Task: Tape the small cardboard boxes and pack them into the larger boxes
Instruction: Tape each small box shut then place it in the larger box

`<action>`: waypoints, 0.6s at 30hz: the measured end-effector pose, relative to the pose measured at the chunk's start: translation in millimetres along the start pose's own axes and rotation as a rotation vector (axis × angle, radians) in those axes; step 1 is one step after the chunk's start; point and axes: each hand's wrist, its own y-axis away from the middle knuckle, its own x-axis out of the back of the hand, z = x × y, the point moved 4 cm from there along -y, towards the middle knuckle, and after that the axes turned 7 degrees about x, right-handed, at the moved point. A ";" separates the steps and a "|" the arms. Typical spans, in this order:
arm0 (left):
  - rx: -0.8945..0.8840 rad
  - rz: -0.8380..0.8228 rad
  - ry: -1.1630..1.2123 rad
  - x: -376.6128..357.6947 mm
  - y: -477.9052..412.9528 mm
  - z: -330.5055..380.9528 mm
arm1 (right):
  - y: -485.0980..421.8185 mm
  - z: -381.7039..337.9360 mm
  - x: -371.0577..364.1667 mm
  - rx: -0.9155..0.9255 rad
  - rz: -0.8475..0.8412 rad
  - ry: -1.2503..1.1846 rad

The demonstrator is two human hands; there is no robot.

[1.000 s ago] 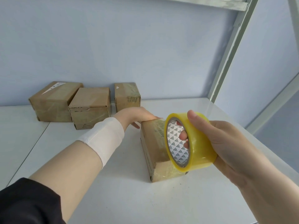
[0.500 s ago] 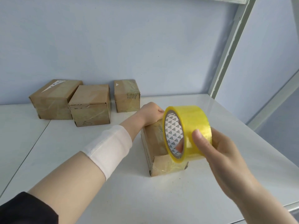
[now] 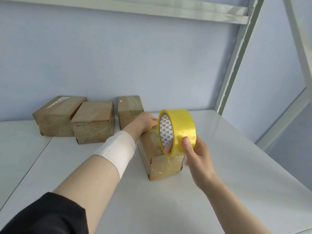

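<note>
Ahead of you a pale blue wall [image 3: 118, 56] fills the upper view; below it the white table [image 3: 236, 166] runs out to meet it, with a seam down its left part; a pale shelf post [image 3: 236, 65] rises at the table's far right corner, and a beam [image 3: 152, 9] crosses overhead.

Your left forearm reaches across the middle, with a black sleeve [image 3: 47, 215] at the elbow end and a white wrap [image 3: 116, 149] just short of the wrist.

Three taped boxes stand at the back by the wall: the left box [image 3: 55, 117] sits at an angle with a white label on top; the middle box [image 3: 93, 123] is just beside it and a little nearer you; the right box [image 3: 129, 107] is partly hidden behind your left hand.

The near box [image 3: 164, 168] lies mid-table, apart from those three; its short end faces you, glossy with clear tape.

The yellow roll [image 3: 183, 127] stands on edge over that end, its lower rim at the box's top edge; I cannot tell whether it touches.

Your right hand [image 3: 197, 154] pinches the roll; the thumb presses the outer face and a fingertip [image 3: 168, 150] shows through the core.

Your left hand [image 3: 145, 121] holds the far end of the near box; its fingers bend down over it, with the tips hidden behind the roll.
</note>
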 end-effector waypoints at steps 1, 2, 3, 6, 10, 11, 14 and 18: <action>0.014 -0.011 0.016 -0.9 0.2 -2.1 | 2.5 0.5 0.9 -0.001 -0.009 0.012; 0.009 -0.015 0.032 -1.4 1.6 -2.6 | 5.8 0.3 3.1 -0.004 0.006 0.007; -0.001 -0.022 0.048 -2.0 0.9 -2.8 | 8.5 -0.3 7.5 -0.011 0.049 -0.003; -0.031 -0.047 0.180 -0.9 5.3 -3.0 | 17.3 -7.8 20.8 -0.047 0.174 -0.021; 0.024 -0.090 0.208 -2.4 7.8 -4.5 | 50.7 -10.1 27.1 -0.183 0.210 0.039; 0.030 -0.079 0.196 -1.2 8.4 -3.8 | 60.4 -6.9 26.2 -0.241 0.207 0.035; -0.016 -0.046 0.158 -1.9 8.7 -2.8 | 76.5 3.1 20.7 -0.318 0.203 0.088; -0.151 0.033 -0.175 3.6 17.0 5.5 | 77.0 4.5 12.6 -0.309 0.189 0.129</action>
